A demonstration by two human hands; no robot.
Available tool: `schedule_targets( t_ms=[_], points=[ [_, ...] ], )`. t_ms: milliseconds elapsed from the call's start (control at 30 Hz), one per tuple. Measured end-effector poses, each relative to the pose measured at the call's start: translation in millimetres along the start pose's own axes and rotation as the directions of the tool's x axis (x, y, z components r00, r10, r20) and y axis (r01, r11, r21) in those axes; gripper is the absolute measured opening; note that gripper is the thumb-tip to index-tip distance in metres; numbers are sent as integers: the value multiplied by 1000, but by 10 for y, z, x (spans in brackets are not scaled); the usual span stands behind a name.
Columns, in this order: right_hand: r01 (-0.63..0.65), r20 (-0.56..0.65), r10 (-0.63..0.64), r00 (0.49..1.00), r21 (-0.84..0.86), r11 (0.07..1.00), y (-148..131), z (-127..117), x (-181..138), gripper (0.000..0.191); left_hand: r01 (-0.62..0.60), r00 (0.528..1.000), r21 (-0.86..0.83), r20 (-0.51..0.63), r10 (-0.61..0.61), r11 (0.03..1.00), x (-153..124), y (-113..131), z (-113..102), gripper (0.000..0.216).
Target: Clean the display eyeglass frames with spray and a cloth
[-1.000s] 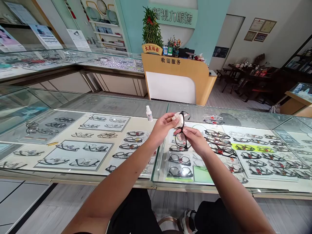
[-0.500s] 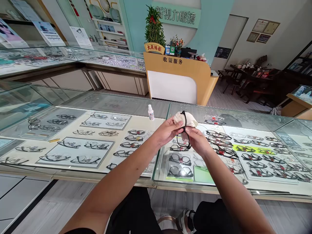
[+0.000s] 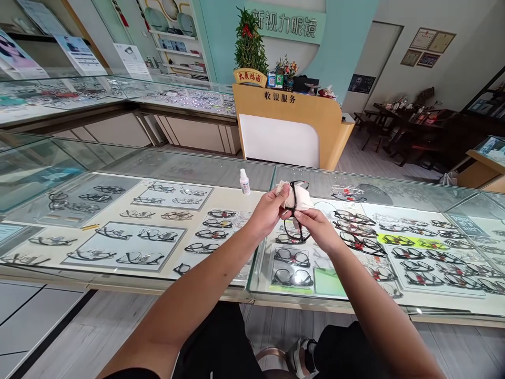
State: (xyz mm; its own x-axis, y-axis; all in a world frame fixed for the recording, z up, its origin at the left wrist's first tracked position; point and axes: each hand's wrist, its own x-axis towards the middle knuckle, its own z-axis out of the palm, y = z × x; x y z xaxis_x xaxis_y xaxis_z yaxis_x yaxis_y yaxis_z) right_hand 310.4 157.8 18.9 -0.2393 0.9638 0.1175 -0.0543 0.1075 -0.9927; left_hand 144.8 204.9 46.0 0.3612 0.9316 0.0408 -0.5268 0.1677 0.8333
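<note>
Above the glass display counter, both my hands hold a pair of black-framed eyeglasses point(image 3: 295, 196) turned on end. My left hand point(image 3: 272, 208) pinches a cream-coloured cloth point(image 3: 303, 199) around the upper lens, with the thumb on top. My right hand point(image 3: 316, 223) grips the frame near its middle between thumb and fingers. The lower lens hangs free beneath the fingers, and the upper lens is mostly covered by the cloth. Beyond my left hand, a small white bottle point(image 3: 244, 182) stands upright on the glass.
Under the glass of the display counter point(image 3: 224, 197) lie rows of eyeglasses point(image 3: 144, 258), with more frames point(image 3: 418, 266) at the right. A wooden cashier desk point(image 3: 335, 126) with a potted plant point(image 3: 251, 50) stands beyond. Another glass case point(image 3: 177, 87) runs along the back left.
Both hands have shifted slightly left with the eyeglasses. My left thumb has moved up onto the cloth over the upper lens, and the frame has turned a little.
</note>
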Motion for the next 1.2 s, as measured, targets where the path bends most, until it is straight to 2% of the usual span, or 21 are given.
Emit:
schedule_targets(
  t_ms=[200, 367, 467, 633, 833, 967, 1033, 1100, 1133, 1200],
  points=[
    [15, -92, -6, 996, 98, 995, -7, -54, -2, 39, 92, 981, -7, 171, -90, 996, 24, 137, -120, 50],
    [-2, -75, 11, 997, 121, 993, 6, -55, -5, 38, 56, 972, 53, 226, -66, 997, -15, 173, -97, 56],
    [29, -27, -28, 999, 34, 999, -31, -35, -16, 39, 1, 980, 66, 201, -14, 998, -17, 106, -62, 52],
    [59, 16, -58, 998, -78, 995, -107, 0, -38, 43, -37, 997, 40, 65, 35, 999, 23, 8, -71, 49],
    [60, 22, -59, 998, -41, 997, -77, -61, -42, 39, 63, 991, -24, 118, -60, 998, 123, 106, -212, 40],
    [159, 96, -149, 984, -96, 983, -235, -161, -115, 35, 112, 991, -52, 85, -107, 992, 198, 214, -353, 31],
    [252, 136, -230, 964, -181, 951, -430, -214, -197, 35, 158, 982, -27, 108, -154, 987, 209, 273, -415, 30],
    [354, 167, -315, 934, -327, 876, -683, -250, -297, 34, 227, 963, 15, 145, -227, 974, 199, 331, -467, 31],
    [405, 191, -357, 914, -422, 811, -820, -257, -348, 33, 261, 950, 37, 165, -264, 965, 191, 356, -490, 32],
    [493, 296, -400, 867, -625, 605, -1080, -245, -436, 30, 315, 920, 87, 216, -326, 945, 174, 387, -535, 35]
  ],
)
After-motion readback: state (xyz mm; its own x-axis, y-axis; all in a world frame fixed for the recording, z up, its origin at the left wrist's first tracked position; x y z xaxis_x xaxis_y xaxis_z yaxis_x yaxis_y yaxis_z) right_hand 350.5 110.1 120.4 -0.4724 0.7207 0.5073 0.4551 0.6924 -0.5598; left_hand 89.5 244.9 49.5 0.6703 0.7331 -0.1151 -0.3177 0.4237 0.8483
